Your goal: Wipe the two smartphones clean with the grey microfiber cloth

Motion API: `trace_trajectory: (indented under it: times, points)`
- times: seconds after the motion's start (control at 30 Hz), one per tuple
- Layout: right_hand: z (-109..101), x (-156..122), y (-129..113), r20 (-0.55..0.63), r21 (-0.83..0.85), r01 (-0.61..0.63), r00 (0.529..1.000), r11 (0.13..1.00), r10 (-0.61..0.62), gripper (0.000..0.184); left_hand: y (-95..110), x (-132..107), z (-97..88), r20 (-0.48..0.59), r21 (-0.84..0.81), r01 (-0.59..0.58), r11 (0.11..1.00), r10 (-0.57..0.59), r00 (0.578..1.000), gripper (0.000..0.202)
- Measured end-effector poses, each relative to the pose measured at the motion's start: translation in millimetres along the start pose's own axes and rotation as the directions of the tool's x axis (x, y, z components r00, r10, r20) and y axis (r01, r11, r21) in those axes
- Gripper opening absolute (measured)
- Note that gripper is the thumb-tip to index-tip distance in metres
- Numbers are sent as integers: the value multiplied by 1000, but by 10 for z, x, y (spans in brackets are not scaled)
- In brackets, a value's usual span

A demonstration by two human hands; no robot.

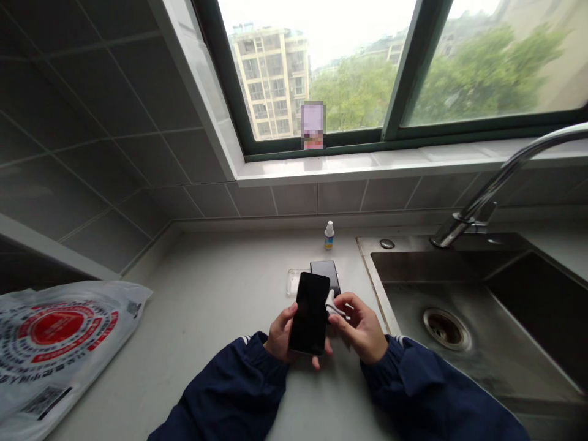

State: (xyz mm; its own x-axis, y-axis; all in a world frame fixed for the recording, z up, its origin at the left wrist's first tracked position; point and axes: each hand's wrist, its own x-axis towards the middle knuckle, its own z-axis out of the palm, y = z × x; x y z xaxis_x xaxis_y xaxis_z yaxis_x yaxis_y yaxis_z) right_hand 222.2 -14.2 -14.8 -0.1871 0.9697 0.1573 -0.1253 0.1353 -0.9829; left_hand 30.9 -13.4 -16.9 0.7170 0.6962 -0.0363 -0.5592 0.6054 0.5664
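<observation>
Over the pale grey countertop [206, 294], the left hand [280, 332] is gripping a slippery black glass smartphone [309, 313] by its edges, the right hand [361, 327] pinching a soft white cloth [334, 304].

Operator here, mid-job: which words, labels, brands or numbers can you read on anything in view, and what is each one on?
Nothing can be quoted with certainty.
White plastic bag: ringed lettering around a red round logo, too blurred to read.
Small bottle: label too small to read.
Black phone: dark screen, no text visible.
</observation>
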Motion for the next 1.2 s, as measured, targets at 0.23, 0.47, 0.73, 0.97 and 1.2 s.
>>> trace_trajectory:
  times: [0.23, 0.47, 0.73, 0.97, 1.2]
  points:
    - [58, -52, -10, 104, 104, -157, 984, 982, 146, 41, -10, -31, -5, 100, 62, 92, 994, -98, 990, 71]
    - [-33, 17, -32, -133, 125, -114, 983, 986, 130, 47, 9, -3, 51, 84, 78, 26, 997, -33, 996, 66]
    - [-82, 83, -11, -225, 288, -156, 948, 945, 225, 48, -17, -3, 18, 35, 83, -14, 996, 11, 999, 61]
    - [-59, 125, -68, -94, 451, -229, 949, 863, 301, 34, -15, 5, 31, 36, 90, -21, 996, 18, 999, 64]
    - [-84, 130, -93, -80, 454, -226, 953, 861, 293, 48, 7, -1, 49, 46, 83, -12, 996, 8, 999, 65]
